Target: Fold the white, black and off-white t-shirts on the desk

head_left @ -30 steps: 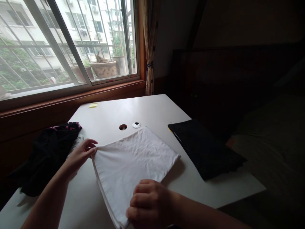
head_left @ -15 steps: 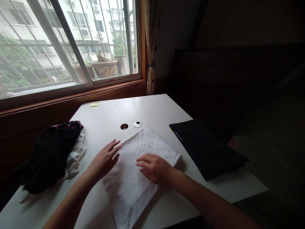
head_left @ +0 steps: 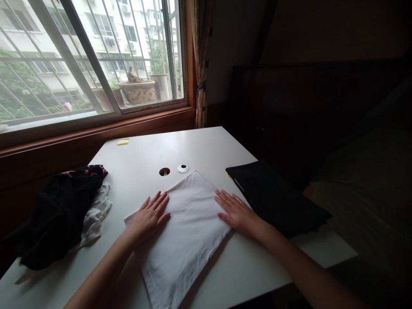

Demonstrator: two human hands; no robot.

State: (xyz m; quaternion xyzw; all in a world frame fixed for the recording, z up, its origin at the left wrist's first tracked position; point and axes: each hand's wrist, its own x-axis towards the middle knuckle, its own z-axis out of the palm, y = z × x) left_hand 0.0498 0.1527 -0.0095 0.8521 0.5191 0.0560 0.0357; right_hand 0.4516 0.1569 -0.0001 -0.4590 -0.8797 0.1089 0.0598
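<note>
You are pressing both hands onto a folded white cloth, which is lying in the middle of the white counter [head_left: 144, 156], between two dark bundles of fabric. Your left hand [head_left: 149, 216] is resting open with its fingers spread over the left part of the folded white cloth [head_left: 186, 231], and one corner is peeking out beside your left wrist. Your right hand [head_left: 240, 215] is lying open too, its fingers reaching over the right edge, so neither hand is gripping the fabric. One corner of the cloth is pointing away from you, toward a round hole [head_left: 164, 172] in the counter and a white ring [head_left: 183, 169] that is sitting just beside it. On your left, a black garment [head_left: 58, 219] with pink patterning along its far end is lying crumpled, and a rumpled white patterned cloth [head_left: 96, 214] is showing beside it. On your right, a folded black cloth [head_left: 273, 197] is lying flat, near your right hand. A yellow slip [head_left: 122, 141] is lying near the far left corner of the counter, below the barred window [head_left: 89, 53], while a tied curtain [head_left: 201, 64] is hanging beside the frame
</note>
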